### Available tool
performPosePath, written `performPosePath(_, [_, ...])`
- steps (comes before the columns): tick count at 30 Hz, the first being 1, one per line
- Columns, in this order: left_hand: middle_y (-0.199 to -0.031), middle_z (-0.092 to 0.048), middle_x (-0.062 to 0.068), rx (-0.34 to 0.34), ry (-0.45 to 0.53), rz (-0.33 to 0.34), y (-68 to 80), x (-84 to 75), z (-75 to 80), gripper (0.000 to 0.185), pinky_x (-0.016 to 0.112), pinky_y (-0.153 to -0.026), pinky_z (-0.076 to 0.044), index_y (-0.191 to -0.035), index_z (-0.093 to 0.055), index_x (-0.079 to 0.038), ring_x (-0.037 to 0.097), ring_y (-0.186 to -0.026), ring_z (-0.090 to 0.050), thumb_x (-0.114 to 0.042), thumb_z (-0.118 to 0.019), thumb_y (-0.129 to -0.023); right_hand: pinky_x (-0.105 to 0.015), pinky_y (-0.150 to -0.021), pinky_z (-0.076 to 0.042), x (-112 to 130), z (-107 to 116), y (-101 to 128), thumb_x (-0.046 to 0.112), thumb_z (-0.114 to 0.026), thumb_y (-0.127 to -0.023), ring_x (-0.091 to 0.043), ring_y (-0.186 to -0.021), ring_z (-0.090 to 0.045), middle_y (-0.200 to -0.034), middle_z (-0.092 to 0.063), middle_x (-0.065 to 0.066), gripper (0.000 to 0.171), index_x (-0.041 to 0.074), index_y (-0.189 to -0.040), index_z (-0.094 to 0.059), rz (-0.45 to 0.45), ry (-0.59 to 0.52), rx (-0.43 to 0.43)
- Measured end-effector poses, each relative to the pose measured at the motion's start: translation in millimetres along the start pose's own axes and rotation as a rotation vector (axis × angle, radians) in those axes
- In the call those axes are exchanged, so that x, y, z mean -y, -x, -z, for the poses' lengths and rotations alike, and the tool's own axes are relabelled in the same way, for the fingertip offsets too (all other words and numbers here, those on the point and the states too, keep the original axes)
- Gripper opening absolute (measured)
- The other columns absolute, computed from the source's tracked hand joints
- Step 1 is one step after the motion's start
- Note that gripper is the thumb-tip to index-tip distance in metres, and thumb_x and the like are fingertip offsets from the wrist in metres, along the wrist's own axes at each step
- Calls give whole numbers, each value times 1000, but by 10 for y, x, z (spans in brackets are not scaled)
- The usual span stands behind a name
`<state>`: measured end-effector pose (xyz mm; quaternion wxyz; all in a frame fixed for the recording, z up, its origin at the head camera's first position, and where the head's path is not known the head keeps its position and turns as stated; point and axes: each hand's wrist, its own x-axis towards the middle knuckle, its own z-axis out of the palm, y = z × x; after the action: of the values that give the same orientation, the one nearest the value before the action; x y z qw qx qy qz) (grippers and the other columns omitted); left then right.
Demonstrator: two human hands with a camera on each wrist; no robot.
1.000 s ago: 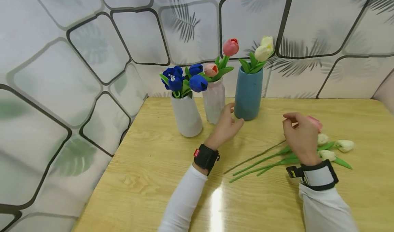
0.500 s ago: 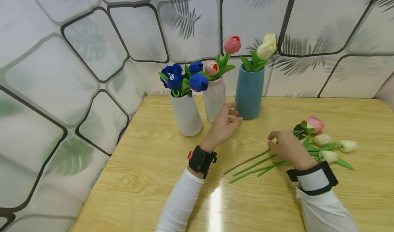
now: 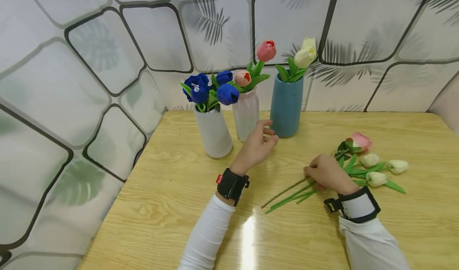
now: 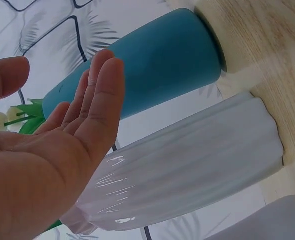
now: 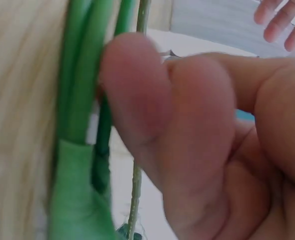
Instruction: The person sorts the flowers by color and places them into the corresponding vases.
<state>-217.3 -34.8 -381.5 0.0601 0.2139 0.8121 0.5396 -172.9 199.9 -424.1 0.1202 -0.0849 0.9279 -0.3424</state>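
On the right half of the wooden table (image 3: 179,238), loose artificial tulips (image 3: 358,168) lie in a small pile — one pink head (image 3: 360,141) at the far side, three cream heads (image 3: 376,168) nearer, green stems (image 3: 290,198) fanning out left toward the middle. Right hand (image 3: 324,173) is down on the stems, fingers curled; the right wrist view shows the thumb (image 5: 137,100) pressed against the green stems (image 5: 80,80) with a thinner wiry stem (image 5: 140,20) beside them. Reads as a pinch on the stems, though which single flower is singled out cannot be told.

Step in hand, by my reading: picking one loose tulip off the pile. Next move would call for separating one stem from its neighbours, lifting it clear without dragging the rest, then matching it to a vase.

Left hand (image 3: 256,144) hovers spread, holding nothing — palm facing the vases, just beside the pale pink ribbed vase (image 3: 246,116) and the teal vase (image 3: 285,104); left wrist view shows the fingers (image 4: 95,105) straight and not touching either. Pale pink vase holds pink tulips (image 3: 266,50), teal vase holds cream ones (image 3: 305,55), and a white vase (image 3: 213,131) further left holds blue ones (image 3: 211,90). All three stand upright at the far edge against the patterned wall (image 3: 71,83).

Writing: none readable. A small red tag (image 3: 219,179) sits on the black left wristband (image 3: 231,184) — too small to read. Right wristband (image 3: 355,206) is white with black trim, no legible mark.
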Motion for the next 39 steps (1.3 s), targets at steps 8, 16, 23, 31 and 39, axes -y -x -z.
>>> performPosePath(8, [-124, -59, 16, -38, -31, -8, 34, -13, 51, 45, 32, -79, -55, -146, -40, -7, 28, -104, -63, -18, -52, -103, -34, -55, -59, -44, 11, 67, 18, -63, -97, -17, -60, -70, -73, -73, -10, 31, -11, -104, -70, -98, -393, -242])
performPosePath(16, [-120, -62, 16, -47, -72, -7, 34, -7, 85, 38, 33, -82, -54, -138, -48, -4, 27, -102, -63, -17, -52, -103, -26, -62, -59, -37, -209, -7, 1, -66, -93, -12, -64, -73, -75, -73, -1, 33, -4, -118, -44, -260, -1247, -575])
performPosePath(23, [-119, -62, 18, -93, -63, -12, 29, 12, 120, 39, 37, -84, -54, -139, -47, -3, 29, -103, -63, -15, -51, -103, -25, -74, -59, 90, -264, 9, 3, -59, -98, -13, -77, -73, -89, -70, -2, 29, 10, -117, -38, -359, -1620, -540])
performPosePath(31, [-90, -58, 16, -295, -128, 80, 50, 6, 211, 30, 30, -61, -43, -122, -46, 5, 24, -70, -53, -10, -51, -97, -26, -73, -59, 198, -372, -35, -1, -56, -98, -17, -79, -73, -91, -66, -7, 25, 5, -117, -40, -248, -1537, -678])
performPosePath(39, [-110, -29, 20, -301, -121, 165, 29, 51, 267, 30, 39, -83, -37, -111, -28, -1, 32, -99, -38, -10, -52, -94, -33, -73, -60, 342, -500, -55, -4, -63, -93, -22, -72, -73, -86, -73, -13, 24, 1, -110, -46, 44, -1395, -915])
